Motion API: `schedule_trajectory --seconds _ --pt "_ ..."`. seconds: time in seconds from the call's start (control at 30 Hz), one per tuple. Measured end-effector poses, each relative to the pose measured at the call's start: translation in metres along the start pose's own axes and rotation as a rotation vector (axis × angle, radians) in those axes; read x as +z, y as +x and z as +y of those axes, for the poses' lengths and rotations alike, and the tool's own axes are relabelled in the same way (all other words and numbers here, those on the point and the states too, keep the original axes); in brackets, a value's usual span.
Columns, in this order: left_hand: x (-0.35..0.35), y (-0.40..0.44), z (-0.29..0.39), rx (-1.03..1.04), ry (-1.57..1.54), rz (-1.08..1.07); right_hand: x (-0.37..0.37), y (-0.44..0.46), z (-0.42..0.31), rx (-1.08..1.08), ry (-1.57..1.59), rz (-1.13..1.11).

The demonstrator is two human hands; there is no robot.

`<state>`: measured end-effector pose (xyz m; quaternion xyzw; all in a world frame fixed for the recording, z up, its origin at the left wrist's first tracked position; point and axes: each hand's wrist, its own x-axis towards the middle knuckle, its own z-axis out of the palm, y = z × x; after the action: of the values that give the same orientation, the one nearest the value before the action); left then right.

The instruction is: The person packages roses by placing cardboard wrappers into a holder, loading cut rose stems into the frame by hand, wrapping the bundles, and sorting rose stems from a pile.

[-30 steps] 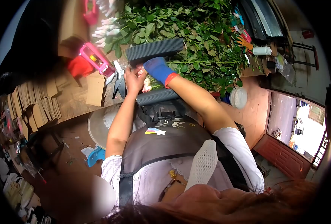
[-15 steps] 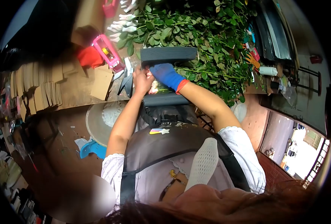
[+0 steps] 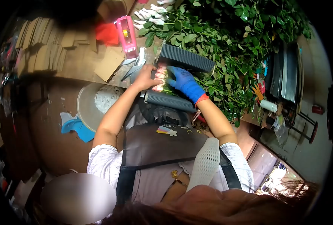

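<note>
A row of pale pink roses (image 3: 159, 76) lies between two dark grey ridged pads, the upper pad (image 3: 187, 59) and the lower pad (image 3: 170, 102). My bare left hand (image 3: 144, 78) grips the roses at the flower heads, its thumb resting on them and its fingers at their upper end. On the other side my right hand (image 3: 186, 83), in a blue glove with a red cuff, is curled over the roses just behind the heads. Its fingertips are partly hidden in shadow. Green leafy stems (image 3: 211, 80) stretch away to the right.
A pink tape dispenser (image 3: 127, 37) stands on the table beside a cardboard piece (image 3: 109, 63). Stacked cardboard (image 3: 48, 37) lies at the left. White-wrapped flower heads (image 3: 150, 15) and a leafy pile (image 3: 245, 22) are at the back. A tub (image 3: 84, 112) sits below the table edge.
The view has shifted and tilted. My left hand's thumb and fingers have spread along the rose heads, and my gloved hand has moved apart from it to the right, exposing more of the row.
</note>
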<state>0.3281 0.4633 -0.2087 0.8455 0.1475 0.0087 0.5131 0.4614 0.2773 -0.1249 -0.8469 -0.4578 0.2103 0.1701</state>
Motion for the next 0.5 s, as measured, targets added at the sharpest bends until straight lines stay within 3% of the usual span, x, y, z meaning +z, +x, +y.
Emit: schedule_trajectory --seconds 0.13,0.23,0.43,0.5 --pt "-0.001 -0.006 0.006 0.034 0.049 0.017 0.0 0.016 -0.013 0.057 -0.145 -0.158" --pt "-0.001 -0.01 0.008 0.043 0.073 0.005 0.042 0.023 0.004 0.08 -0.354 -0.073" --pt "-0.003 -0.008 0.013 0.01 0.118 -0.031 -0.026 0.006 -0.018 -0.13 -0.024 -0.041" --pt "0.003 -0.004 0.001 0.093 0.125 -0.011 -0.043 0.002 -0.043 -0.093 -0.124 -0.233"
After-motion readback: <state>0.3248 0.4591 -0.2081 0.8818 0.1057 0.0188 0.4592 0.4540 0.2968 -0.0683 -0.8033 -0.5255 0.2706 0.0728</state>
